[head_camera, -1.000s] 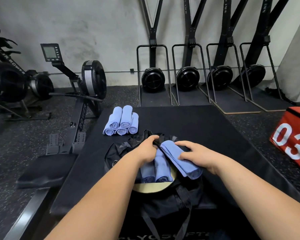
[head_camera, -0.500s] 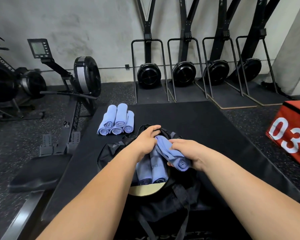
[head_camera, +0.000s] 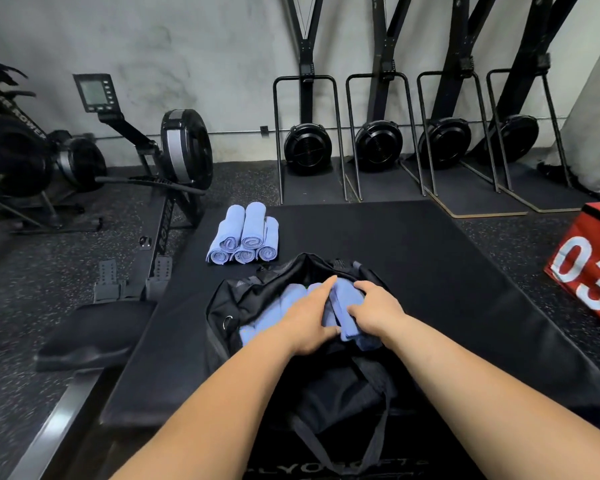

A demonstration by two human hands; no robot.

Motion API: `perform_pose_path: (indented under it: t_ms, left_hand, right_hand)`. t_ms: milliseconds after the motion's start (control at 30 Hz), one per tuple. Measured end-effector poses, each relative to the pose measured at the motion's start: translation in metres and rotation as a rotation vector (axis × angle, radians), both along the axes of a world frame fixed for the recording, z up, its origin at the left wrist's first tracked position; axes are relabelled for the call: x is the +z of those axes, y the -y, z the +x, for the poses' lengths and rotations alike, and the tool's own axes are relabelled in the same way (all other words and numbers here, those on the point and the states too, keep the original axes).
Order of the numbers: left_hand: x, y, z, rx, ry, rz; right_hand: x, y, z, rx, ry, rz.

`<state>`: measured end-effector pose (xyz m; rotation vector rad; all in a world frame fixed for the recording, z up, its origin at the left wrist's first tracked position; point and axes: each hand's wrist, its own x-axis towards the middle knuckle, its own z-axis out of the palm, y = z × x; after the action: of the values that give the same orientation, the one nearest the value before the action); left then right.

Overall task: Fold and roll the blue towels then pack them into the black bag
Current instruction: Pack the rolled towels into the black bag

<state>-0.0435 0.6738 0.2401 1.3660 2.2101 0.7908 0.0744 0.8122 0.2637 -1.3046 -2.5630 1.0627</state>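
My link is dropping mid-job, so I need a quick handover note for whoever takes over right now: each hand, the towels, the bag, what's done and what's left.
Left hand: fingers straight, resting on the packed towels inside the black bag.
Right hand: grips a rolled towel in the bag's opening, beside the packed ones.
Stack of five rolled towels: on the black mat, beyond the bag and to its left.
Done: every towel in view is rolled and some are packed; the hands hide the count.
Left: seat this towel, then pack the five.
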Motion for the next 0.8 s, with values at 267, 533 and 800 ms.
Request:
perform_pose_path:
  t_ms: [267, 533, 800]
  left_hand:
    - [-0.006, 0.006, 0.005, 0.000, -0.094, 0.017]
    - [-0.002, 0.010, 0.009, -0.088, -0.201, -0.039]
    - [-0.002, -0.007, 0.018, -0.102, -0.258, -0.168]
  right_hand:
    - [-0.005, 0.004, -0.004, 0.011, 0.085, 0.154]
    - [0.004, -0.021, 0.018, 0.399, 0.193, 0.137]
    - [0.025, -0.026, 0.048, 0.584, 0.188, 0.251]
